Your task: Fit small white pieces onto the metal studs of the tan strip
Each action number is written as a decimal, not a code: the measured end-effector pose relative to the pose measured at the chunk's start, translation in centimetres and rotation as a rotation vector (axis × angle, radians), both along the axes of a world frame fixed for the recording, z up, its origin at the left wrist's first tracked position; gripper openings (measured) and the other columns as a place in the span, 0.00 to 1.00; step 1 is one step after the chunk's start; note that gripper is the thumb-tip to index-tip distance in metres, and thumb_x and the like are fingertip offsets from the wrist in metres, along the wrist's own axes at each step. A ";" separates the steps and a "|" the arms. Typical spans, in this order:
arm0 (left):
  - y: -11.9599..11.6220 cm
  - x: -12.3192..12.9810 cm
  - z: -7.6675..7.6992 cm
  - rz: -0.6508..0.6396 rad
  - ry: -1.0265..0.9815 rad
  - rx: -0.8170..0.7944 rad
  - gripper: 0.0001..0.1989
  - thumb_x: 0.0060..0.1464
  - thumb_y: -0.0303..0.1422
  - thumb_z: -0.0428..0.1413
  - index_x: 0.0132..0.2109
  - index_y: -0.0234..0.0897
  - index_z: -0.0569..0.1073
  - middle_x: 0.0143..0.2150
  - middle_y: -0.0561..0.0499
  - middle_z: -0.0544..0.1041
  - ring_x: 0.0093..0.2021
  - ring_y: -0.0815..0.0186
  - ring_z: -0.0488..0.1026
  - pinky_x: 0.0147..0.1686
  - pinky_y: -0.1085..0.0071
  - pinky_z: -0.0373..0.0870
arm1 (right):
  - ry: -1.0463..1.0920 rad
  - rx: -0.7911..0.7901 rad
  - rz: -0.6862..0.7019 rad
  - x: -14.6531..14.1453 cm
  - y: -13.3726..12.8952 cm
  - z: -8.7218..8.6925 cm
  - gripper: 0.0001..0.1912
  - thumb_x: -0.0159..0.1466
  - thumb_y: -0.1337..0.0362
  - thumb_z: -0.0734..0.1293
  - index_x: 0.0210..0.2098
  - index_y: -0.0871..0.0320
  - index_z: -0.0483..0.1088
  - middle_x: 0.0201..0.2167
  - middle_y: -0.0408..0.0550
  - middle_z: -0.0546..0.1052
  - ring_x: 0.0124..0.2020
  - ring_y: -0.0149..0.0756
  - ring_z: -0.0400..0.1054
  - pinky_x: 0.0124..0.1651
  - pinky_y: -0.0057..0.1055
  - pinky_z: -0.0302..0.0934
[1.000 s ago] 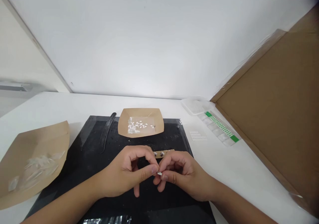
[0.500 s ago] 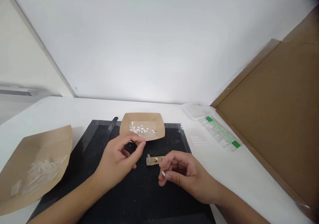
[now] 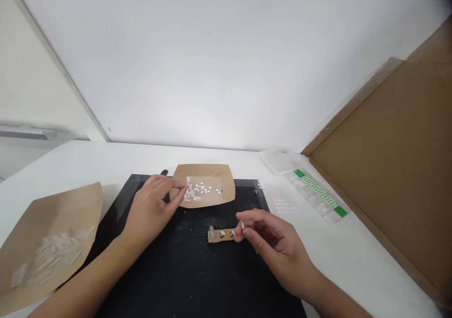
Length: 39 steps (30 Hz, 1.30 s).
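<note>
My left hand (image 3: 151,205) reaches to the left side of a small brown paper tray (image 3: 205,171). Its thumb and fingertips are closed together over the small white oval pieces (image 3: 192,193) in there; whether a piece is between them is too small to tell. Between the thumb and fingers of my right hand (image 3: 273,247) is a small white piece (image 3: 243,225). That hand is beside the right end of a short cardboard strip (image 3: 217,235), partly covering it. The strip bears small white-and-dark pieces (image 3: 222,234) and a translucent upright tab (image 3: 211,233) at its left end.
A black mat (image 3: 183,280) lies under both hands. At left, a larger paper tray (image 3: 84,198) holds clear plastic pieces. On the right are rows of white pieces (image 3: 282,206), a green-labelled clear packet (image 3: 319,191), a clear plastic lid (image 3: 280,161) and a cardboard panel (image 3: 384,158).
My left hand has moved left and up to the white pieces in the small tray. My right hand has shifted slightly right and up, still pinching its white piece, uncovering more of the strip.
</note>
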<state>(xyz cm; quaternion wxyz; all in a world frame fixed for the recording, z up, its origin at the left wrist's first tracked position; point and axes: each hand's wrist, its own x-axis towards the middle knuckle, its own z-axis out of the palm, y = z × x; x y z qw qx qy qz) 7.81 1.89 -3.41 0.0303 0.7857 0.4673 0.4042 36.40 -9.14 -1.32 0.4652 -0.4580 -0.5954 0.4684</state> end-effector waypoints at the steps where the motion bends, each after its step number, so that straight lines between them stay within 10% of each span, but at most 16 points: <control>1: 0.0 0.0 -0.2 0.005 -0.007 -0.035 0.10 0.69 0.39 0.59 0.42 0.42 0.82 0.40 0.50 0.85 0.44 0.57 0.78 0.44 0.62 0.76 | 0.005 0.024 -0.015 0.0 0.1 0.0 0.15 0.75 0.58 0.69 0.60 0.48 0.76 0.38 0.47 0.83 0.40 0.37 0.79 0.50 0.38 0.77; 19: 0.3 -0.1 -0.2 0.014 -0.014 -0.126 0.11 0.69 0.41 0.58 0.40 0.40 0.77 0.38 0.48 0.81 0.43 0.55 0.74 0.43 0.61 0.73 | -0.187 0.016 -0.190 0.7 0.9 -0.6 0.23 0.71 0.51 0.73 0.62 0.48 0.74 0.43 0.50 0.84 0.47 0.47 0.80 0.52 0.45 0.78; 28: -2.0 1.6 0.6 -0.521 0.067 -0.036 0.03 0.66 0.26 0.58 0.46 0.38 0.73 0.41 0.47 0.79 0.45 0.58 0.72 0.50 0.59 0.72 | -0.143 -0.016 -0.323 2.2 2.3 0.8 0.27 0.65 0.49 0.77 0.58 0.54 0.76 0.42 0.52 0.86 0.48 0.49 0.82 0.45 0.42 0.78; 39: -3.1 2.4 0.1 -0.664 0.142 -0.115 0.04 0.65 0.28 0.58 0.47 0.38 0.72 0.41 0.46 0.78 0.44 0.56 0.71 0.44 0.60 0.74 | -0.522 0.006 -0.213 3.9 3.1 -0.5 0.18 0.67 0.57 0.74 0.55 0.50 0.78 0.45 0.49 0.87 0.40 0.44 0.82 0.37 0.38 0.76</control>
